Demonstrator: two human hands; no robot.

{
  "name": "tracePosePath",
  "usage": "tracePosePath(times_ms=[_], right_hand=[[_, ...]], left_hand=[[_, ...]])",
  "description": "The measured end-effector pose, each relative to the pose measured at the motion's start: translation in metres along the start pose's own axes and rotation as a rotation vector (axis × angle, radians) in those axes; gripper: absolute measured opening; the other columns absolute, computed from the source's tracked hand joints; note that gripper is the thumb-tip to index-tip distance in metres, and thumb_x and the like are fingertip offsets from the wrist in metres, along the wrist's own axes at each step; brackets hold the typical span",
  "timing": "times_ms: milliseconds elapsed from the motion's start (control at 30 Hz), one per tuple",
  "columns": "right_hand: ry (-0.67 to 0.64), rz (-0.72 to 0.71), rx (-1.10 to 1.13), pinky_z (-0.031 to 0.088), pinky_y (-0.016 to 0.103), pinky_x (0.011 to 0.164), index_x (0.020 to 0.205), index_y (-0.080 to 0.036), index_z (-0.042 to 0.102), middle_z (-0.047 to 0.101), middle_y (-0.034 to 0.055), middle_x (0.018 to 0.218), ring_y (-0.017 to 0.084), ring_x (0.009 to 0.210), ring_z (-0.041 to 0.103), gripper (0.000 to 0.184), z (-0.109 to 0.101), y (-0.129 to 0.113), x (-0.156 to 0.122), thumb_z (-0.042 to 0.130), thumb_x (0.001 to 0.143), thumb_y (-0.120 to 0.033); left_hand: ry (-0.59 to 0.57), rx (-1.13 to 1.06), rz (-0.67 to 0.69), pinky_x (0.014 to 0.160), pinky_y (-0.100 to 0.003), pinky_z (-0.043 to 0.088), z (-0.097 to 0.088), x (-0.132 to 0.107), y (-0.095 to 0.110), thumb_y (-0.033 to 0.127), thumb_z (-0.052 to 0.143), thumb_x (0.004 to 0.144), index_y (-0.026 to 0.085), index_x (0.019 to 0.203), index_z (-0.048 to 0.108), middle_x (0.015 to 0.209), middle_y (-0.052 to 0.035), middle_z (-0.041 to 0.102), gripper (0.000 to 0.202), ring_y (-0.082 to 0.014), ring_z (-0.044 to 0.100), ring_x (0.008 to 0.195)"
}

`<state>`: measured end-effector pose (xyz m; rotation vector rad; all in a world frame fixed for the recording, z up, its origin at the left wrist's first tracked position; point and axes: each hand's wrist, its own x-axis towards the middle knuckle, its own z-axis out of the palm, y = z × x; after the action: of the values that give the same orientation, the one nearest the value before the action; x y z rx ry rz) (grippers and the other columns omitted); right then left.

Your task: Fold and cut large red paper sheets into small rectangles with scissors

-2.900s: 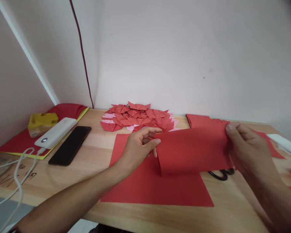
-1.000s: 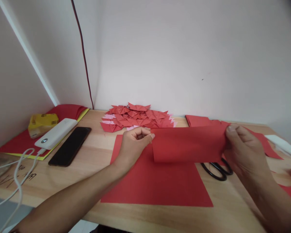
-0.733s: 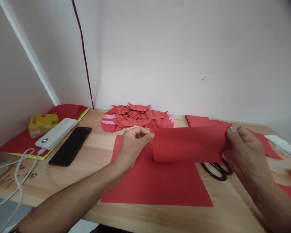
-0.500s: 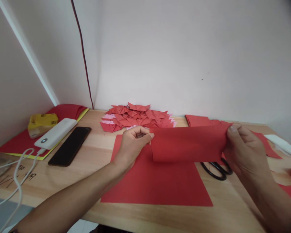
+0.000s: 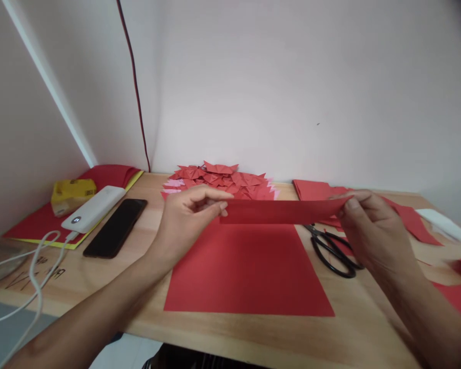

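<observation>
A pale wall point(image 5: 272, 92) fills the upper half of the frame, with a dark cord point(image 5: 134, 77) running down it at upper left. Below, a wooden desk point(image 5: 234, 328) spans the frame.

Just below the frame's centre, the held paper point(image 5: 272, 211) is raised above the desk, level and showing as a narrow red band; whether it is folded that thin or merely tilted, I cannot tell. The left hand point(image 5: 192, 218) pinches its left end between thumb and fingers, nearly closed. The right hand point(image 5: 372, 225) grips the other end, thumb in front and fingers curled behind. The step in hand looks like keeping the paper stretched between both ends; handling it from here seems to call for an even, light pinch, so the edges stay aligned.

Under it, a red sheet point(image 5: 249, 271) lies flat at lower centre, with black-handled scissors point(image 5: 333, 249) just right of it. Behind the hands sits a pile point(image 5: 223, 179) of folded red and pink pieces. At left are a phone point(image 5: 115, 228), a power bank point(image 5: 94, 207) with its white cable point(image 5: 34, 279), and a yellow packet point(image 5: 72, 195).
</observation>
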<state>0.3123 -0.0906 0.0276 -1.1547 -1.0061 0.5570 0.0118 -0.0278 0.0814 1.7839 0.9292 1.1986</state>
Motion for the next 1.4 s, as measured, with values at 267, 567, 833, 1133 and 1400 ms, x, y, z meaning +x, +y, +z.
tracePosePath(times_ms=[267, 567, 833, 1133, 1400], right_hand=[[-0.614, -0.106, -0.388, 0.052, 0.032, 0.09, 0.091, -0.025, 0.065, 0.074, 0.0048, 0.106, 0.019, 0.104, 0.068, 0.017, 0.006, 0.006, -0.015, 0.053, 0.096, -0.037], [-0.932, -0.201, -0.513, 0.054, 0.035, 0.092, 0.098, -0.025, 0.069, 0.074, 0.0056, 0.111, 0.02, 0.11, 0.067, 0.019, 0.009, 0.022, -0.038, 0.051, 0.096, -0.028], [-0.894, -0.352, -0.632, 0.055, 0.038, 0.091, 0.099, -0.028, 0.073, 0.074, 0.005, 0.114, 0.023, 0.109, 0.068, 0.024, -0.008, 0.04, -0.056, 0.049, 0.096, -0.03], [-0.794, -0.203, -0.678, 0.059, 0.039, 0.087, 0.105, -0.031, 0.076, 0.074, 0.0052, 0.113, 0.025, 0.104, 0.07, 0.031, -0.01, 0.054, -0.067, 0.049, 0.096, -0.042], [-0.766, -0.025, -0.644, 0.057, 0.041, 0.094, 0.104, -0.03, 0.077, 0.073, 0.0052, 0.116, 0.027, 0.109, 0.068, 0.03, -0.01, 0.051, -0.071, 0.055, 0.092, -0.047]], left_hand=[[-0.189, 0.338, 0.321, 0.075, -0.021, 0.056, -0.049, -0.057, -0.047, 0.005, 0.057, 0.086, 0.019, 0.082, 0.071, 0.089, -0.003, 0.076, 0.02, -0.0125, 0.072, 0.084], [-0.424, 0.433, 0.44, 0.085, -0.018, 0.055, -0.066, -0.088, -0.077, 0.007, 0.05, 0.093, 0.016, 0.094, 0.063, 0.098, -0.0056, 0.072, 0.016, -0.0108, 0.068, 0.091], [-0.598, 0.674, 0.65, 0.092, -0.032, 0.051, -0.063, -0.084, -0.063, 0.008, 0.036, 0.098, 0.013, 0.11, 0.06, 0.105, -0.0096, 0.07, 0.027, -0.0176, 0.06, 0.104], [-0.832, 1.004, 0.557, 0.096, -0.041, 0.044, -0.05, -0.089, -0.043, 0.008, 0.047, 0.091, 0.013, 0.128, 0.052, 0.104, -0.0095, 0.065, 0.037, -0.0225, 0.057, 0.099], [-0.996, 1.087, 0.618, 0.067, -0.037, 0.049, -0.005, -0.064, -0.045, 0.012, 0.049, 0.09, 0.018, 0.142, 0.041, 0.078, -0.0031, 0.064, 0.053, -0.0207, 0.06, 0.069]])
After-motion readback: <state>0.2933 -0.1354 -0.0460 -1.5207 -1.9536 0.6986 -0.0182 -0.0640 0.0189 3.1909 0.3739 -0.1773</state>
